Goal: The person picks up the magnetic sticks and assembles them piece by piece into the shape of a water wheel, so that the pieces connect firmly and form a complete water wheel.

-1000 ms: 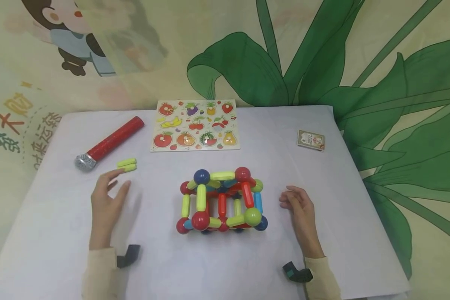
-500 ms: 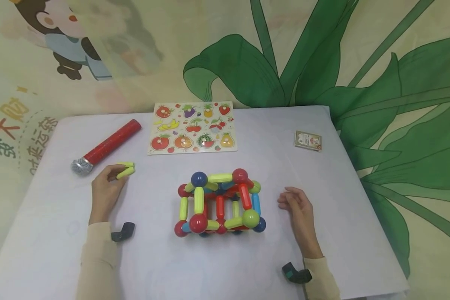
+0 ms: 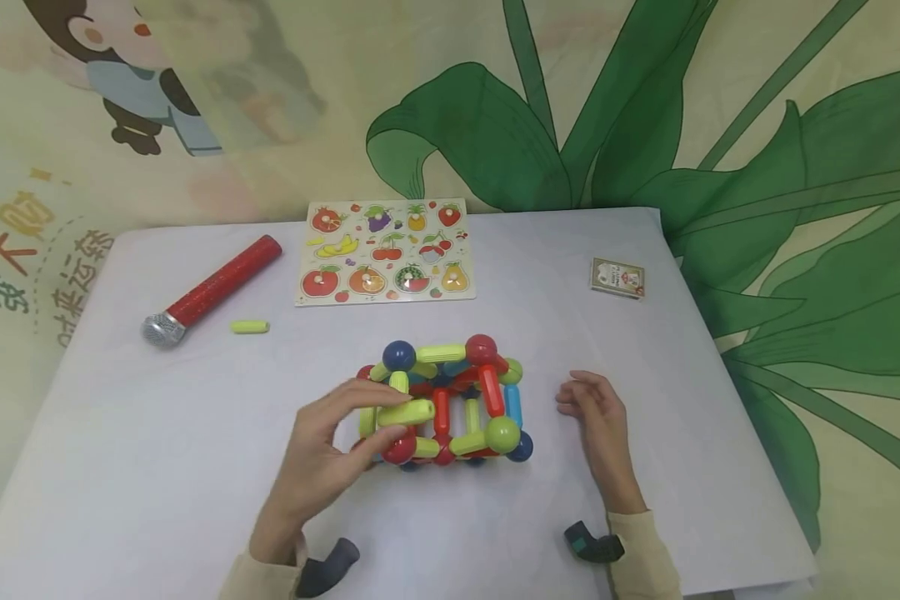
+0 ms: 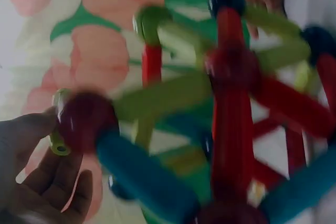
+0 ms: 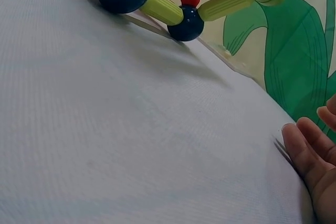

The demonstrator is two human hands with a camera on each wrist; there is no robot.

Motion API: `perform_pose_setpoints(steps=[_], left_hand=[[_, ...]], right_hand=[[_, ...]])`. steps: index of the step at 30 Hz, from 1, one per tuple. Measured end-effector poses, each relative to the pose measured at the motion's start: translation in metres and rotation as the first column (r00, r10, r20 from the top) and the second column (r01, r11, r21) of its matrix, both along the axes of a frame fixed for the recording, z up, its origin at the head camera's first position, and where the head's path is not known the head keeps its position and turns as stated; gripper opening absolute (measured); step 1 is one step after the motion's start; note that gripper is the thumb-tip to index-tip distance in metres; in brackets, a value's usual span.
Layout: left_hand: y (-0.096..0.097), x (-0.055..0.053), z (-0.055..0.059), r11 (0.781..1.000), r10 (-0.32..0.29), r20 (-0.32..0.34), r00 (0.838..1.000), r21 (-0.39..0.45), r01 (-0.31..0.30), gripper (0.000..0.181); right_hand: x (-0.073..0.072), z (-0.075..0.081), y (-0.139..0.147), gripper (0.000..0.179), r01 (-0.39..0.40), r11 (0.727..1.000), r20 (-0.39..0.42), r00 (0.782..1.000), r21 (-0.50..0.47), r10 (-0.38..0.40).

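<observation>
Between thumb and fingers, my left hand (image 3: 322,454) pinches a yellow-green magnetic rod (image 3: 407,412). It holds the rod in front of the left part of a frame built of coloured rods and balls (image 3: 471,442), hiding some of that corner. In the left wrist view the rod (image 4: 60,148) shows partly behind a red ball; whether they touch I cannot tell. To the right of the frame, my right hand (image 3: 598,429) rests on the white table with loosely bent fingers and holds nothing.
Another yellow-green rod (image 3: 250,327) lies at the left, near a red microphone (image 3: 217,287). A fruit puzzle board (image 3: 386,252) lies at the back, and a small card box (image 3: 617,278) at the back right. White cloth (image 3: 142,467) covers the table.
My left hand has picked one of the two yellow-green rods off the table and carried it right to the frame. The other rod stays behind. My right hand has not moved.
</observation>
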State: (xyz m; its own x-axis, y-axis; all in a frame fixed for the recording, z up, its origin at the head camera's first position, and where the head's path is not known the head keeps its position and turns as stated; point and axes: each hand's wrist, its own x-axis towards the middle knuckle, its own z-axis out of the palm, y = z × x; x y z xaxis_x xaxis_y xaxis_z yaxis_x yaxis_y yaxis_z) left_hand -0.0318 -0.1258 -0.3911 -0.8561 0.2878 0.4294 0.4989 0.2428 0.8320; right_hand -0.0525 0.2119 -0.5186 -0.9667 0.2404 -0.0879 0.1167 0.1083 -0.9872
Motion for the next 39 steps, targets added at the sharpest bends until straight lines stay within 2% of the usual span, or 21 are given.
perform_pose_setpoints(steps=[3,6,9,12,15,17,19,21,24,28,34,37,39], left_hand=[[0.018,0.005,0.004,0.997,-0.068,-0.067,0.995,-0.044,0.065,0.040],[0.025,0.005,0.003,0.993,-0.081,-0.126,0.989,-0.095,0.069,0.030],[0.028,0.006,0.002,0.988,-0.089,-0.165,0.982,-0.142,0.066,0.029],[0.029,0.006,0.001,0.981,-0.097,-0.187,0.978,-0.187,0.061,0.034],[0.030,0.007,0.000,0.975,-0.086,-0.207,0.975,-0.221,0.039,0.037],[0.031,0.007,-0.001,0.972,-0.077,-0.224,0.972,-0.235,0.023,0.037],[0.031,0.008,-0.001,0.969,-0.075,-0.238,0.968,-0.246,0.015,0.036],[0.031,0.008,-0.001,0.965,-0.081,-0.254,0.964,-0.260,0.012,0.035],[0.030,0.008,-0.002,0.961,-0.092,-0.271,0.958,-0.278,0.014,0.033],[0.030,0.008,-0.002,0.956,-0.105,-0.288,0.952,-0.291,0.018,0.032],[0.030,0.008,-0.002,0.951,-0.113,-0.309,0.944,-0.308,0.013,0.033],[0.029,0.008,-0.002,0.953,-0.109,-0.316,0.943,-0.301,0.009,0.028],[0.024,0.007,-0.001,0.960,-0.088,-0.307,0.948,-0.280,-0.001,0.024]], right_hand=[[0.000,0.000,-0.001,0.031,-0.004,1.000,-0.001,1.000,-0.005,0.004],[0.001,0.003,-0.003,0.030,-0.011,1.000,0.006,1.000,0.008,0.011],[0.004,0.017,-0.009,0.028,-0.029,0.998,-0.009,1.000,0.057,0.030],[0.010,0.037,-0.019,0.026,-0.076,0.989,-0.073,0.994,0.127,0.086],[0.020,0.057,-0.030,0.024,-0.169,0.967,-0.175,0.963,0.192,0.204],[0.027,0.067,-0.036,0.027,-0.242,0.945,-0.236,0.927,0.221,0.292],[0.033,0.075,-0.042,0.035,-0.307,0.919,-0.294,0.880,0.248,0.373],[0.037,0.080,-0.047,0.041,-0.358,0.898,-0.331,0.840,0.257,0.430],[0.040,0.081,-0.053,0.046,-0.402,0.883,-0.368,0.804,0.241,0.467],[0.041,0.082,-0.058,0.045,-0.421,0.883,-0.385,0.795,0.208,0.469],[0.040,0.084,-0.068,0.044,-0.445,0.876,-0.443,0.758,0.186,0.479],[0.040,0.083,-0.068,0.043,-0.447,0.874,-0.443,0.756,0.188,0.482],[0.039,0.082,-0.066,0.039,-0.435,0.878,-0.437,0.763,0.200,0.477]])
